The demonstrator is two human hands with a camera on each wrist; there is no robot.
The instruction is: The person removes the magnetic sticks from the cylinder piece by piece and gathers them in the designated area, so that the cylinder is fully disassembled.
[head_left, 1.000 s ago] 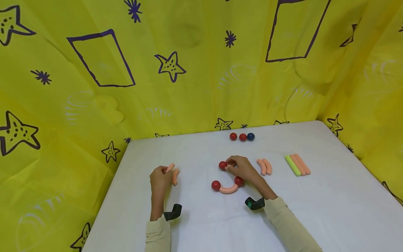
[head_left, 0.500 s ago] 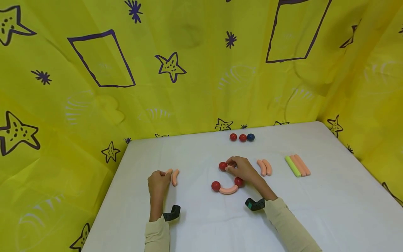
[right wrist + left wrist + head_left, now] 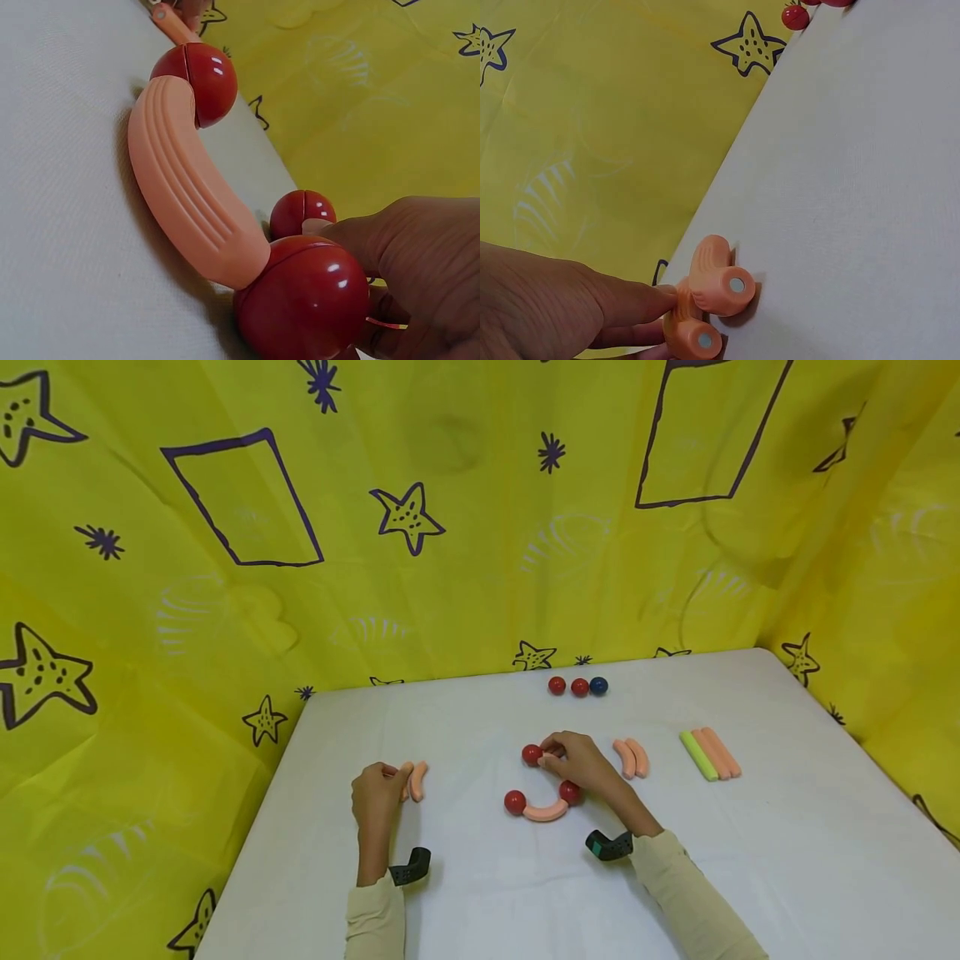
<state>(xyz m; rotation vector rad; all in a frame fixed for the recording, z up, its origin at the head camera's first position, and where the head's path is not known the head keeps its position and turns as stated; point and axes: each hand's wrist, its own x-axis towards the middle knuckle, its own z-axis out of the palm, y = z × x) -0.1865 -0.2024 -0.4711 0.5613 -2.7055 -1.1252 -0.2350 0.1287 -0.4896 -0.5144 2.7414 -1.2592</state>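
Observation:
My left hand (image 3: 377,795) pinches a curved peach magnetic stick (image 3: 692,337) at the table's left side. Right beside it lies a second curved peach stick (image 3: 417,781), and both show a round silvery end in the left wrist view. My right hand (image 3: 577,762) holds a red ball (image 3: 532,755) between thumb and fingers; the fingers' far side is hidden. Nearer to me, another curved peach stick (image 3: 187,176) joins two red balls, the left one (image 3: 514,802) and the right one (image 3: 307,300), which sits just below the right hand.
At the back of the white table (image 3: 465,877) stand two red balls (image 3: 580,687) and a dark blue ball (image 3: 598,686). Right of the right hand lie two curved peach sticks (image 3: 630,758), then a green stick (image 3: 698,756) with straight peach sticks (image 3: 722,752). A yellow patterned curtain (image 3: 480,593) hangs behind.
My left hand has brought its curved stick down and slightly left, now alongside the other stick. The right hand and the red ball it holds have stayed in place.

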